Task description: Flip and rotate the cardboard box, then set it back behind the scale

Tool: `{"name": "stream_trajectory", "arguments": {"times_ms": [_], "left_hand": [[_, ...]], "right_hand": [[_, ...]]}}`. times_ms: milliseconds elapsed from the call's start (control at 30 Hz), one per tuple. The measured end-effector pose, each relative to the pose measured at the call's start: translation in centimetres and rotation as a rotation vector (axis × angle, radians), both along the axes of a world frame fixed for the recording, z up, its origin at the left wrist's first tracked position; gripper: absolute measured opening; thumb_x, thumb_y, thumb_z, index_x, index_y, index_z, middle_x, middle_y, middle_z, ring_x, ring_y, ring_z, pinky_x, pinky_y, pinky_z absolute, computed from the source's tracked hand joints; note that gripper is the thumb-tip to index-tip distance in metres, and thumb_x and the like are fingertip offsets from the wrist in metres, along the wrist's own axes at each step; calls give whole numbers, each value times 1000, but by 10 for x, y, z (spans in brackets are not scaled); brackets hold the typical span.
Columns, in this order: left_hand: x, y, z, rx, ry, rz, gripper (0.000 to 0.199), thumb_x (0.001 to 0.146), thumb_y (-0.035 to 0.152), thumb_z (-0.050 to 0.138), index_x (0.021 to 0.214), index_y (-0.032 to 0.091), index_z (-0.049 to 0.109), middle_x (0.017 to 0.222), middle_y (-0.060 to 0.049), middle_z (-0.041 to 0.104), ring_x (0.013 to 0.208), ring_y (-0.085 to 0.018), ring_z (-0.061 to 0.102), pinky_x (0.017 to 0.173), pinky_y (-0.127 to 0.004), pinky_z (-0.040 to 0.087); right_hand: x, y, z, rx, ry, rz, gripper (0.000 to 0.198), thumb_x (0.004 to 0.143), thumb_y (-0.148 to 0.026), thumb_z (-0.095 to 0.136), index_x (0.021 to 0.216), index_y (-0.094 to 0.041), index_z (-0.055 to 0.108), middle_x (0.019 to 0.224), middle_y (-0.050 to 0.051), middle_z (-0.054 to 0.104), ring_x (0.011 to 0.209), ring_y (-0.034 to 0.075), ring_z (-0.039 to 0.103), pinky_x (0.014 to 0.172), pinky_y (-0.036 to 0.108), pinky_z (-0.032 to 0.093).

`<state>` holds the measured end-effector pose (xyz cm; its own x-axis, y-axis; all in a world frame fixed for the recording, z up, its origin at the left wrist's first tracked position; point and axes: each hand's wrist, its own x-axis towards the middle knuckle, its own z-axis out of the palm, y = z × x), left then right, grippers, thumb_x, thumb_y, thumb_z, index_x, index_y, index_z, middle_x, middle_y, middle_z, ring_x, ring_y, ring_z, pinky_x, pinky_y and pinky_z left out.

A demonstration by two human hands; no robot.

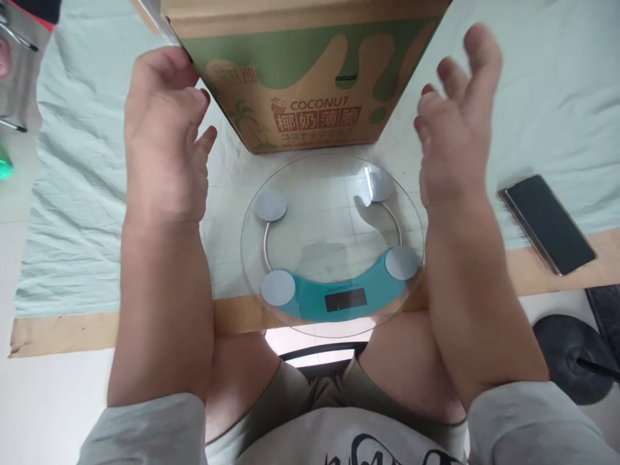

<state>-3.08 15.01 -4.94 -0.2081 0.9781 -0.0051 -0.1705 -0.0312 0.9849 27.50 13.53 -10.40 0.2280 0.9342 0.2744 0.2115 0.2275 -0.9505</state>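
Note:
A cardboard box [300, 90] printed in green and brown with the word COCONUT stands upright at the top middle. In front of it lies a round glass bathroom scale [310, 297] with a teal panel, a dark display and silvery discs. The scale's front edge reaches past the table edge. My left hand [165, 129] is beside the box's left edge, fingers loosely bent and apart; whether they touch the cardboard I cannot tell. Off the box's right side, my right hand [458, 123] is raised with its fingers spread and nothing in it, slightly blurred.
A smartphone [547, 223] lies at the right near the table's wooden edge [527, 271]. A wrinkled pale green cloth [77, 194] covers the tabletop. Below on the right is a round black base [571, 355]. My legs and a dark chair edge are under the table's front.

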Motion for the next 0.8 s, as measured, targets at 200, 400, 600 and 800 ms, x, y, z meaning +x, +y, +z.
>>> {"name": "stream_trajectory", "arguments": {"times_ms": [200,400,600,800], "left_hand": [[8,10,-5,-57,-119,-51,78,62,9,72,135,31,54,133,2,75,125,-26,66,104,-39,44],[11,3,-13,-9,-136,-171,80,79,10,66,154,36,57,161,8,65,154,-21,63,132,-43,45],[29,2,-14,122,-23,52,47,101,50,77,144,36,68,157,-4,59,166,-40,57,125,-73,58],[23,1,-8,135,6,76,45,96,53,79,139,40,74,156,1,62,169,-41,54,126,-69,61]], "right_hand": [[-2,20,-16,-45,18,248,115,76,-61,75,171,-33,16,193,4,28,181,21,34,156,46,32],[-13,16,-9,-40,72,347,116,73,-57,72,173,-36,15,192,-4,33,173,14,45,155,38,35],[-20,2,11,-30,160,304,111,68,-39,73,165,-29,20,190,4,37,170,16,50,148,32,44],[-20,-9,25,97,130,239,103,71,-46,72,163,-34,28,182,-2,49,175,18,46,155,35,38]]}}
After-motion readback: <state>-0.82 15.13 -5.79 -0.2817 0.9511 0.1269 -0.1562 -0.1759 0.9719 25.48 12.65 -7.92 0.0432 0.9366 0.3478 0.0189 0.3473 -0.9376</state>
